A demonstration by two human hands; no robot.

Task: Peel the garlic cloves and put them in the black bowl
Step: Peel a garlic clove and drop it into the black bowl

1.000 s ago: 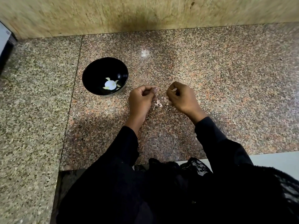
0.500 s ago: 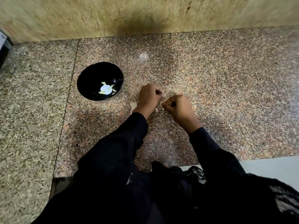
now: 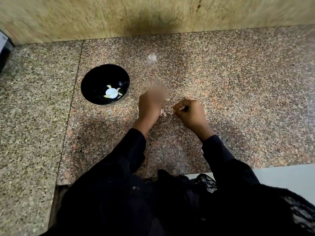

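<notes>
Two hands are over the granite counter (image 3: 221,74), close together but apart. The left hand (image 3: 150,106) is blurred, so I cannot tell how its fingers lie; a pale clove (image 3: 167,99) shows at its far edge, and whether the hand holds it is not clear. The right hand (image 3: 190,113) is a fist with fingers curled, and something pale shows at the fingertips; I cannot tell what it is. Between the hands some pinkish skins (image 3: 164,113) lie on the counter. The black bowl (image 3: 95,79) stands to the left of the left hand, near it but not touching, and a few peeled cloves (image 3: 107,96) lie around the white spot in its bottom. Both sleeves (image 3: 219,150) are black.
</notes>
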